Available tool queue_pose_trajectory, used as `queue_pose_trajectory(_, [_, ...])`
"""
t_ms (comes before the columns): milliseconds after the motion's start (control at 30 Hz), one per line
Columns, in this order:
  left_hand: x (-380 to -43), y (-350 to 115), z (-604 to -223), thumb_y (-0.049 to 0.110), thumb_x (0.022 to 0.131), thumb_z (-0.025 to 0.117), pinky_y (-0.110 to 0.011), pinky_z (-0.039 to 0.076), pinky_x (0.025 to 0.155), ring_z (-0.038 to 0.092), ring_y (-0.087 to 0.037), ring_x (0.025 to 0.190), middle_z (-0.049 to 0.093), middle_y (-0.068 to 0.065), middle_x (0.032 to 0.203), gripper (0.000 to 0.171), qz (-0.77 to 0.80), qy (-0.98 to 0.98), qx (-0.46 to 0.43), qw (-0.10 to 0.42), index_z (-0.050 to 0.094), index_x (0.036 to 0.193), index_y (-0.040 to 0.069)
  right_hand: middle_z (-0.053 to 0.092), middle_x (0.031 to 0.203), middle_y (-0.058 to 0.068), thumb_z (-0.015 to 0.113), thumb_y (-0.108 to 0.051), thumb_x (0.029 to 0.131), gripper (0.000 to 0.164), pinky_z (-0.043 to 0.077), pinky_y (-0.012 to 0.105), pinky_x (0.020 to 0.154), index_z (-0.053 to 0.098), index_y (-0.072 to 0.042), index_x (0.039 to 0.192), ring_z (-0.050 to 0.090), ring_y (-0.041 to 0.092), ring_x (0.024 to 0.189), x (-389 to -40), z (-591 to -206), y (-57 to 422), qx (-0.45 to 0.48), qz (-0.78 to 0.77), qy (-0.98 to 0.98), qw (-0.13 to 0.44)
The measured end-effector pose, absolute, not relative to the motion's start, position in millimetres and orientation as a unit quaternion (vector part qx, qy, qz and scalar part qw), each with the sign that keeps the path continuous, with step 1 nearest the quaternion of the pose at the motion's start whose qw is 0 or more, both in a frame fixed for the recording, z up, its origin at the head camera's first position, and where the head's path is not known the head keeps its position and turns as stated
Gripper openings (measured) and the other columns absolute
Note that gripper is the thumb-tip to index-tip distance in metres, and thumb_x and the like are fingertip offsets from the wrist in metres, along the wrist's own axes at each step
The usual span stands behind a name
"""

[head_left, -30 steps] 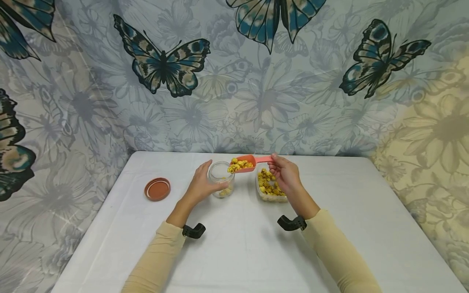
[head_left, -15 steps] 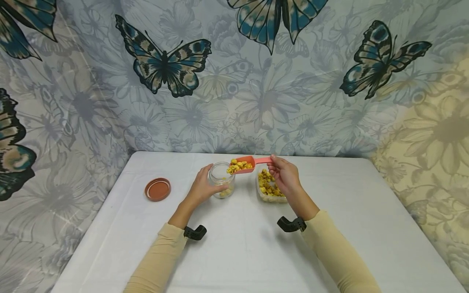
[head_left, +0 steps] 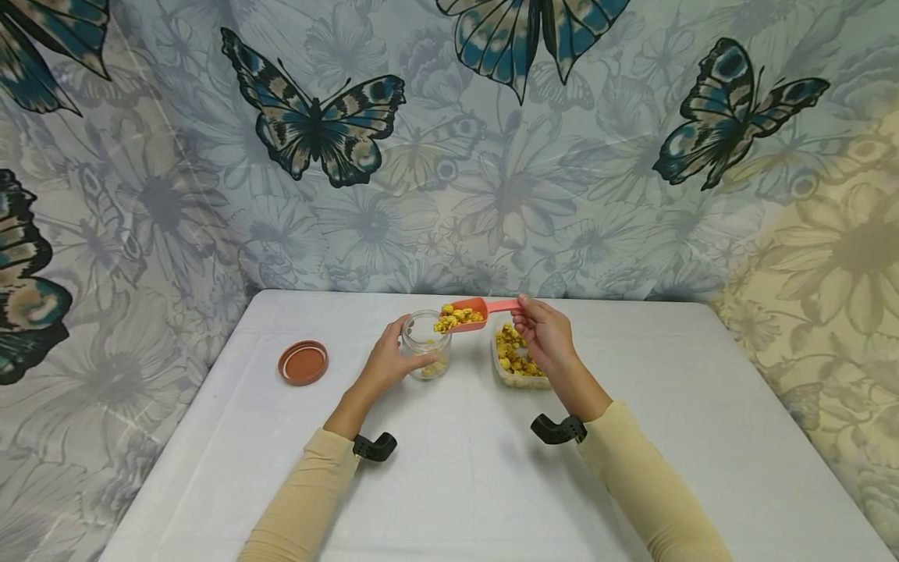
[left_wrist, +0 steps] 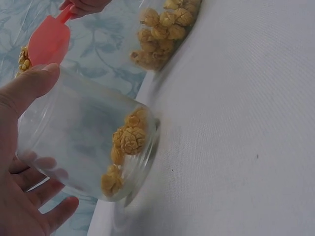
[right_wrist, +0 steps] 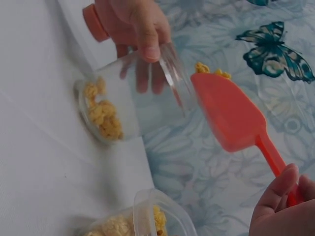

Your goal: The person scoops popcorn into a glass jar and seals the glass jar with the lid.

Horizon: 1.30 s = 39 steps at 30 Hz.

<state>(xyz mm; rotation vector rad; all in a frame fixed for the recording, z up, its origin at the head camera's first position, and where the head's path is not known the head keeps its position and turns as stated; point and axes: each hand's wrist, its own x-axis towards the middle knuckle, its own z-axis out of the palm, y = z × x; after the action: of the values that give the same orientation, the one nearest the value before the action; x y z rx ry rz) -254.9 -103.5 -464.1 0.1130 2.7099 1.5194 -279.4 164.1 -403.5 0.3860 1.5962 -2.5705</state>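
Note:
A clear glass jar [head_left: 426, 343] stands on the white table with some popcorn pieces [left_wrist: 131, 140] at its bottom. My left hand [head_left: 389, 355] grips the jar, thumb on the near side and fingers round the far side. My right hand [head_left: 546, 332] pinches the handle of a coral-red scoop [right_wrist: 229, 115]. Yellow popcorn [head_left: 456, 318] fills the scoop, whose front lip is right at the jar's open mouth, over its right rim. Below the right hand sits a clear plastic tub [head_left: 523, 382] holding more popcorn, partly hidden by that hand.
A brown round lid [head_left: 303, 363] lies on the white tablecloth [head_left: 449, 484] left of the jar. Behind the table's far edge hangs a butterfly-patterned backdrop [head_left: 492, 195]. A black wrist mount [head_left: 375, 446] sticks out from the left wrist, another [head_left: 558, 429] from the right.
The scoop has shifted very slightly left over the jar's rim, its popcorn still inside. Both hands keep their holds, and the jar, tub and lid stay in place.

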Motion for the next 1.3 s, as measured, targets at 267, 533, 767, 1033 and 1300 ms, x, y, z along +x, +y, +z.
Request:
queue_pose_trajectory(267, [-255.7, -103.1, -464.4, 0.038, 0.077, 0.082, -0.047, 0.041, 0.111, 0.041, -0.031, 0.138, 0.039, -0.014, 0.151, 0.093, 0.497, 0.866, 0.042, 0.018, 0.031, 0.151, 0.011, 0.066, 0.071, -0.001, 0.059, -0.02, 0.098, 0.014, 0.052, 0.014, 0.057, 0.062, -0.007, 0.092, 0.059, 0.007, 0.062, -281.9, -401.4, 163.4, 0.116, -0.847, 0.517, 0.051])
queue_pose_trajectory(533, [-255.9, -103.1, -462.1, 0.037, 0.078, 0.081, -0.048, 0.04, 0.112, 0.04, -0.031, 0.139, 0.038, -0.015, 0.151, 0.093, 0.495, 0.867, 0.042, 0.023, 0.03, 0.151, 0.01, 0.067, 0.073, -0.001, 0.06, -0.021, 0.097, 0.017, 0.053, 0.015, 0.059, 0.061, -0.004, 0.102, 0.06, 0.007, 0.063, -285.2, -393.5, 159.8, 0.096, -0.842, 0.528, 0.045])
queue_pose_trajectory(767, [-257.1, -103.8, -460.3, 0.034, 0.079, 0.081, -0.047, 0.039, 0.113, 0.04, -0.031, 0.139, 0.039, -0.015, 0.15, 0.091, 0.494, 0.867, 0.055, 0.019, 0.03, 0.151, 0.01, 0.068, 0.072, 0.0, 0.063, -0.019, 0.095, 0.016, 0.055, 0.016, 0.057, 0.064, -0.004, 0.101, 0.063, 0.008, 0.06, -287.7, -386.7, 152.9, 0.075, -0.83, 0.552, 0.023])
queue_pose_trajectory(1033, [-255.8, -104.3, -460.5, 0.033, 0.08, 0.081, -0.049, 0.038, 0.113, 0.039, -0.031, 0.14, 0.038, -0.015, 0.15, 0.092, 0.498, 0.865, 0.055, 0.025, 0.029, 0.151, 0.009, 0.069, 0.07, -0.002, 0.067, -0.019, 0.092, 0.019, 0.055, 0.018, 0.055, 0.063, -0.002, 0.1, 0.062, 0.008, 0.056, -286.2, -381.1, 140.6, 0.023, -0.821, 0.57, -0.01])
queue_pose_trajectory(1300, [-254.7, -104.3, -464.2, 0.031, 0.08, 0.081, -0.049, 0.04, 0.111, 0.041, -0.033, 0.138, 0.039, -0.018, 0.149, 0.089, 0.494, 0.867, 0.066, 0.015, 0.03, 0.15, 0.007, 0.068, 0.069, -0.001, 0.067, -0.013, 0.092, 0.008, 0.053, 0.019, 0.051, 0.067, -0.005, 0.092, 0.06, 0.01, 0.052, -286.6, -380.0, 128.6, -0.032, -0.815, 0.575, -0.055])
